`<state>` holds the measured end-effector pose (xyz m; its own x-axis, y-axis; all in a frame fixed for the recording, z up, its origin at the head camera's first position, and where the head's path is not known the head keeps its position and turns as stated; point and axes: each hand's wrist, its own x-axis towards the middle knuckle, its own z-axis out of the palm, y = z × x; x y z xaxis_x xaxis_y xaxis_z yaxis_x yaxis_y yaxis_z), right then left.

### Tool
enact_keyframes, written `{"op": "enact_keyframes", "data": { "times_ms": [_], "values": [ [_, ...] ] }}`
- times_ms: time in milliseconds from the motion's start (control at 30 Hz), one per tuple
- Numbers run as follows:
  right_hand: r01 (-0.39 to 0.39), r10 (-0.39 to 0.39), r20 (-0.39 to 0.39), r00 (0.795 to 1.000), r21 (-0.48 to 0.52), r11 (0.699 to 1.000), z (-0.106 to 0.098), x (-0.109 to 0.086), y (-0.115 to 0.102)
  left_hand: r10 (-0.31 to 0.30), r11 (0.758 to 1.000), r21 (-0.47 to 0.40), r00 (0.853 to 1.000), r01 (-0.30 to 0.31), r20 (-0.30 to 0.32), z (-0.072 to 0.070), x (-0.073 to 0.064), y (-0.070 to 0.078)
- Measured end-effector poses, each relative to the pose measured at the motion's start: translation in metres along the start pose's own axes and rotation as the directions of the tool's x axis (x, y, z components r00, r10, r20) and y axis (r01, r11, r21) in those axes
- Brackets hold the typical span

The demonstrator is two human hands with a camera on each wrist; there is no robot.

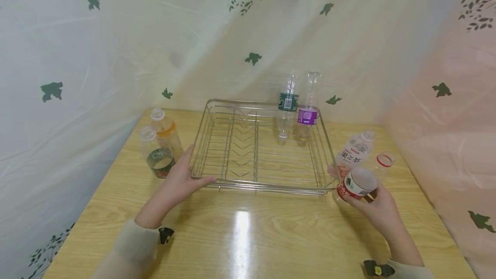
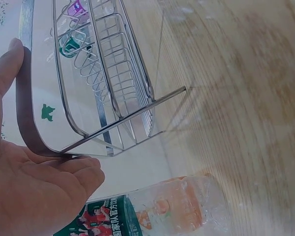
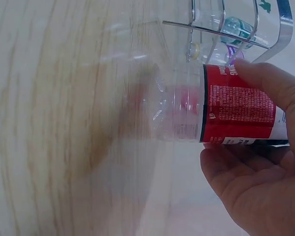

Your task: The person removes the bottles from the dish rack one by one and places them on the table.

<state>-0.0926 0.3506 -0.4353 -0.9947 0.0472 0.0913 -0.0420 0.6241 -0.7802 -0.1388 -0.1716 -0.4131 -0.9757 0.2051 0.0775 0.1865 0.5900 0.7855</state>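
Note:
A wire dish rack stands mid-table. My left hand straddles its front left corner, thumb along the front rim and fingers along the left side. In the left wrist view, the metal rim lies against that hand. My right hand holds a clear plastic bottle with a red and white label, wide round end up, beside the rack's front right corner. The right wrist view shows thumb and fingers on opposite sides of the red label. Behind it stand a "果之茶" bottle and a red-rimmed clear bottle.
Two clear bottles, one with a green label and one with a purple label, stand in the rack's back right. Left of the rack are a green-labelled bottle and an orange-banded bottle. A patterned curtain borders the wooden table.

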Motion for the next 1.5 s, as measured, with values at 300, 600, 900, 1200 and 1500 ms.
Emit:
{"op": "enact_keyframes", "data": {
  "times_ms": [300, 600, 900, 1200, 1500],
  "values": [
    [-0.003, 0.003, -0.045, 0.999, 0.011, 1.0, -0.003, -0.003, -0.004, 0.025, 1.0, -0.007, 1.0, -0.026, -0.014, 0.0, 0.0, 0.0],
    [-0.01, 0.012, -0.156, 0.988, 0.012, 1.0, -0.009, -0.001, -0.011, 0.025, 1.0, -0.004, 1.0, -0.025, -0.015, 0.0, 0.0, -0.001],
    [-0.052, 0.059, -0.156, 0.986, 0.049, 0.997, -0.018, -0.001, -0.022, 0.009, 1.0, 0.009, 1.0, -0.009, -0.007, 0.0, 0.0, -0.001],
    [-0.066, 0.083, -0.163, 0.983, 0.106, 0.992, -0.023, -0.001, -0.031, -0.003, 1.0, 0.026, 1.0, 0.003, 0.001, -0.001, 0.0, 0.0],
    [-0.009, 0.028, -0.2, 0.979, 0.095, 0.995, -0.028, 0.001, -0.04, -0.052, 0.998, 0.042, 0.999, 0.051, 0.012, 0.0, 0.0, -0.002]
  ]
}}
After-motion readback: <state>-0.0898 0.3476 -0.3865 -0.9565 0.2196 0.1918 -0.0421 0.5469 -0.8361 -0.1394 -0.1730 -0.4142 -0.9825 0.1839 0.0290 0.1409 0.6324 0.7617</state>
